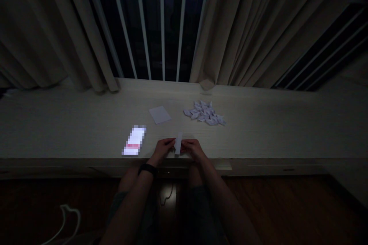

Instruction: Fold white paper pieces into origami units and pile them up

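A narrow folded piece of white paper (178,144) stands between my two hands near the front edge of the light-coloured counter (258,134). My left hand (164,148) pinches its left side, fingers closed. On the other side my right hand (193,147) is closed on the paper's right edge. Beyond the hands lies a flat stack of white paper sheets (160,115). To the right of that stack is a pile of several small folded paper pieces (204,112) with pointed ends. The dim light hides the finer folds.
A lit phone (134,140), its screen blurred, lies left of my hands. Beige curtains (230,26) hang at the back around a barred dark window (155,26). A white cable (70,214) is on the dark wooden floor at lower left.
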`<state>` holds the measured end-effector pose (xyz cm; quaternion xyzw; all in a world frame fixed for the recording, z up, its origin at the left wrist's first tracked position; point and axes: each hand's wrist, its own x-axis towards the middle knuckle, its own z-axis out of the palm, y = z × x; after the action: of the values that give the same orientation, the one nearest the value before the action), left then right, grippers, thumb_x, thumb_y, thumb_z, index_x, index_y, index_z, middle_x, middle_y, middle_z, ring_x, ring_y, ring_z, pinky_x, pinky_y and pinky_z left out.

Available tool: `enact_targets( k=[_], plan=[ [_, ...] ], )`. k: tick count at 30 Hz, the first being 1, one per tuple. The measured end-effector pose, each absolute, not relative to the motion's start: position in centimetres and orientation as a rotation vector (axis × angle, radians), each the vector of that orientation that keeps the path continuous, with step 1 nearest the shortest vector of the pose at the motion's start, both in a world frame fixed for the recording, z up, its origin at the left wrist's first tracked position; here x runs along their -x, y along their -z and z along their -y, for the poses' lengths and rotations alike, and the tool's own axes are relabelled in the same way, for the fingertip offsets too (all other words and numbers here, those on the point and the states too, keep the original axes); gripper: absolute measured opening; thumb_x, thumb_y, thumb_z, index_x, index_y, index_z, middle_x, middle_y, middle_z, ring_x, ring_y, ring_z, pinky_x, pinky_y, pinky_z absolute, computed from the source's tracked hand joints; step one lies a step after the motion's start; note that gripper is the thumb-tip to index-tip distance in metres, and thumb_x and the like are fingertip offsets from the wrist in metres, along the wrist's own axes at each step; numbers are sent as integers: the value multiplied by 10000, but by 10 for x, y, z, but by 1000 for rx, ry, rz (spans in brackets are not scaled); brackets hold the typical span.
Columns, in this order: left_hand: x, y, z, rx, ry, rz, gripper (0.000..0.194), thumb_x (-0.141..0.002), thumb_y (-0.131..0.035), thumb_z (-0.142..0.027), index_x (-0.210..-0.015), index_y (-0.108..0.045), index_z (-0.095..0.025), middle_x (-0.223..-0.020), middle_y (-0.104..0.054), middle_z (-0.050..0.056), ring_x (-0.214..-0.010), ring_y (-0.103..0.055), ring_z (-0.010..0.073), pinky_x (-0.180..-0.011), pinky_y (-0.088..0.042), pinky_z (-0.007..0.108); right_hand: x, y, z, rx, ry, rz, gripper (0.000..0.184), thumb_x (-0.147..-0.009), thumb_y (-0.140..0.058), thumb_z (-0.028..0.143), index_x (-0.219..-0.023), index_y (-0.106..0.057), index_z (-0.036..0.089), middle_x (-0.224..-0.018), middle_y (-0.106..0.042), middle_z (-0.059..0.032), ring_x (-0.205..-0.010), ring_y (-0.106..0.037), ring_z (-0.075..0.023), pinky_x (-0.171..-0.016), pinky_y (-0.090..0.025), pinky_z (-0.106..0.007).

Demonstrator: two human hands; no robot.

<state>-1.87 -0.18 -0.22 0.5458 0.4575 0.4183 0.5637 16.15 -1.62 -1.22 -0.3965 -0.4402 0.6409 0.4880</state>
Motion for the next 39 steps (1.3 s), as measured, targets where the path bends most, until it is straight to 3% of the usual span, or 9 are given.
enact_targets(
  k=[15,26,33,39],
  plan=[
    [17,1,2,-1262,-996,-1077,514,-687,-695,-477,-1030,-710,-95,-907,-716,113,-697,-590,159,-634,-443,265,-161,8,18,978,-1561,1106,410,-684,-713,470,-875,-736,109,-771,-718,-108,-622,-649,-184,-631,-532,-331],
    [18,1,3,-1240,-980,-1049,474,-724,-671,-447,-1059,-694,-111,-1006,-701,129,-795,-623,185,-697,-480,294,-155,-2,16,1039,-1583,1157,367,-655,-690,429,-838,-733,114,-730,-716,-88,-616,-651,-187,-608,-535,-314],
    [14,2,-1,-1234,-1039,-1082,469,-719,-680,-441,-1031,-688,-91,-1002,-697,142,-801,-636,192,-707,-501,295,-146,-3,4,1166,-1462,1242,330,-611,-668,312,-893,-693,143,-742,-702,-43,-580,-619,-166,-510,-505,-261],
    [16,-1,-16,-1408,-935,-1122,457,-744,-650,-441,-1062,-691,-115,-993,-707,126,-823,-646,216,-735,-504,319,-149,3,-10,1370,-1073,1518,187,-700,-579,260,-776,-713,154,-625,-674,-37,-564,-595,-172,-519,-437,-244]
  ],
)
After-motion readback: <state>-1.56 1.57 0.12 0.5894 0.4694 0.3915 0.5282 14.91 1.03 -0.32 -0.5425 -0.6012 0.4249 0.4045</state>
